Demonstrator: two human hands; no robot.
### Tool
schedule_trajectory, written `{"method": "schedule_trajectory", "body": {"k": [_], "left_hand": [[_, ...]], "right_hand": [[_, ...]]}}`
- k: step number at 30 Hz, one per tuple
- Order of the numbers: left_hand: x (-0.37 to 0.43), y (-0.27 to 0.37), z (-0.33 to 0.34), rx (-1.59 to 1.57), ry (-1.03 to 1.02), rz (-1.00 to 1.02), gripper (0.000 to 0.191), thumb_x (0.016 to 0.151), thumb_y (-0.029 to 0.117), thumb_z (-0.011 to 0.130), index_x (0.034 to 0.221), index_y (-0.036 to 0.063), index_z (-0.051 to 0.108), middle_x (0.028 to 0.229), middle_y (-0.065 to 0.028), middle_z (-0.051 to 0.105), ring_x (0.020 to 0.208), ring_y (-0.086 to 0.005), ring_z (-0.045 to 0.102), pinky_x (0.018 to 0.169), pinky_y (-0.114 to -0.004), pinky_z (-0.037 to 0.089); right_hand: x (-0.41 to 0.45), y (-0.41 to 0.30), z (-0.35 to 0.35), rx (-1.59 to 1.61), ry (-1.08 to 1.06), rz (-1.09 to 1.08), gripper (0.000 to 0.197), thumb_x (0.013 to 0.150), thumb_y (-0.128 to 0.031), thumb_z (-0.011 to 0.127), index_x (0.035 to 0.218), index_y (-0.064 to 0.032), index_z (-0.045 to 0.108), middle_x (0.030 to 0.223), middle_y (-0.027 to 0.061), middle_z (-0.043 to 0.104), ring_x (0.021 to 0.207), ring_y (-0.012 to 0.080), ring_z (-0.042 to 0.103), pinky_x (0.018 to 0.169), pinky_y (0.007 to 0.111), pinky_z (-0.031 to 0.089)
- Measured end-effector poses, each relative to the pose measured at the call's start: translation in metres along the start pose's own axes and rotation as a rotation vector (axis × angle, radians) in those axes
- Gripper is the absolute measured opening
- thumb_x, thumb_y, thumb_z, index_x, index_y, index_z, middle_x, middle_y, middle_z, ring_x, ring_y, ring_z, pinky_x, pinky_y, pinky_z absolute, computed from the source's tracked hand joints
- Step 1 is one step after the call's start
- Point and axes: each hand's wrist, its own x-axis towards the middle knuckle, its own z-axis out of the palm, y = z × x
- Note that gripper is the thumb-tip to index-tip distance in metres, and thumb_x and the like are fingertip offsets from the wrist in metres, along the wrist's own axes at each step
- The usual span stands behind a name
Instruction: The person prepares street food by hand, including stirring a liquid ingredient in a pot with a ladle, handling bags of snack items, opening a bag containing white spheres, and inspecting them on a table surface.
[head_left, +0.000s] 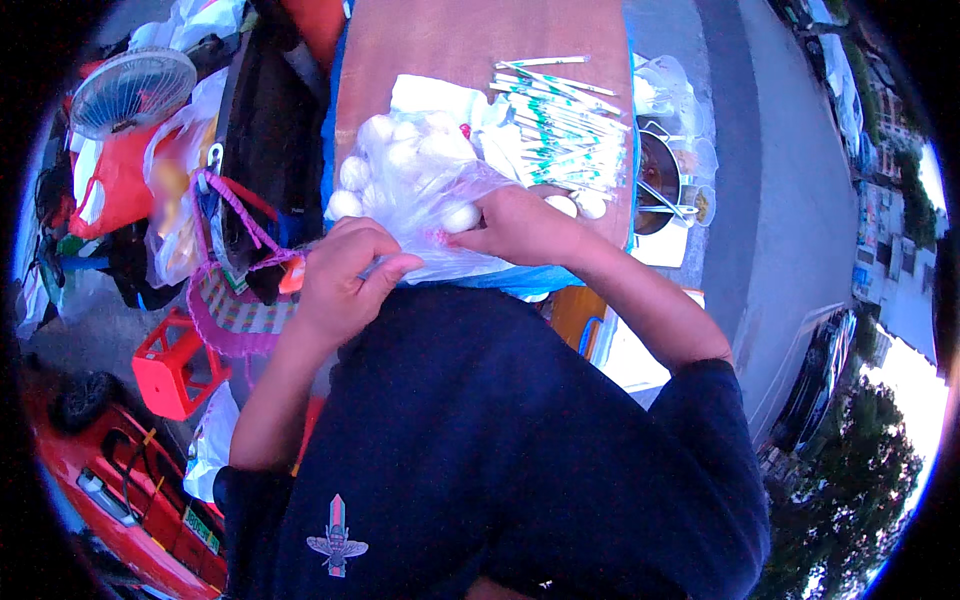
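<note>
A clear plastic bag (450, 172) of white balls or eggs lies at the near edge of a brown tabletop (480, 30). My left hand (349, 281) pinches the bag's rim between thumb and fingers. Inside the bag's mouth, my right hand (517, 229) has its thumb and fingertips against a white round item (460, 217); whether it grips it cannot be told. More round items (589, 204) rest just beyond my right wrist. A pile of paper-wrapped sticks with green print (570, 135) lies farther back on the right.
Right of the table stand a metal pot (658, 180) with utensils and some plastic cups (705, 154). On the left are a fan (133, 94), a purple-handled basket (240, 307), a red plastic stool (176, 367) and a red vehicle (135, 495).
</note>
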Motion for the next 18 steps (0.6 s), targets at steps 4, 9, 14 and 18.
{"method": "schedule_trajectory", "body": {"k": [4, 9, 14, 18], "left_hand": [[0.003, -0.002, 0.0, -0.032, -0.007, -0.021, 0.016, 0.084, 0.01, 0.075, 0.08, 0.0012, 0.063, 0.075, -0.0105, 0.063, 0.069, -0.0248, 0.061, 0.064, -0.034, 0.047], [0.011, -0.006, 0.006, -0.072, -0.045, -0.004, 0.008, 0.087, 0.002, 0.07, 0.085, -0.0014, 0.063, 0.081, -0.0113, 0.064, 0.071, -0.0196, 0.061, 0.065, -0.031, 0.048], [0.02, 0.001, 0.014, -0.034, 0.017, -0.067, 0.02, 0.086, 0.012, 0.075, 0.098, -0.0003, 0.065, 0.087, -0.012, 0.066, 0.078, -0.0249, 0.064, 0.072, -0.033, 0.05], [0.039, 0.003, 0.029, -0.066, -0.014, 0.023, 0.033, 0.087, 0.014, 0.074, 0.115, 0.0002, 0.063, 0.096, -0.0126, 0.066, 0.088, -0.0253, 0.065, 0.08, -0.033, 0.05]], "right_hand": [[-0.011, 0.003, -0.022, 0.152, -0.207, 0.102, 0.047, 0.092, -0.032, 0.069, 0.126, -0.0006, 0.062, 0.104, 0.0163, 0.071, 0.09, 0.0232, 0.07, 0.079, 0.037, 0.053], [-0.026, 0.029, -0.015, 0.71, -0.175, -0.002, 0.045, 0.097, -0.025, 0.061, 0.138, -0.0078, 0.056, 0.122, 0.0098, 0.067, 0.103, 0.0168, 0.067, 0.082, 0.033, 0.052], [-0.047, 0.016, -0.033, 0.893, -0.169, 0.112, 0.045, 0.099, -0.014, 0.055, 0.144, -0.0104, 0.05, 0.128, 0.0097, 0.063, 0.106, 0.0151, 0.065, 0.086, 0.028, 0.05], [-0.054, 0.039, -0.018, 1.167, -0.012, 0.141, 0.044, 0.098, -0.01, 0.055, 0.142, -0.0052, 0.051, 0.12, 0.0105, 0.064, 0.095, 0.0143, 0.064, 0.081, 0.024, 0.052]]}}
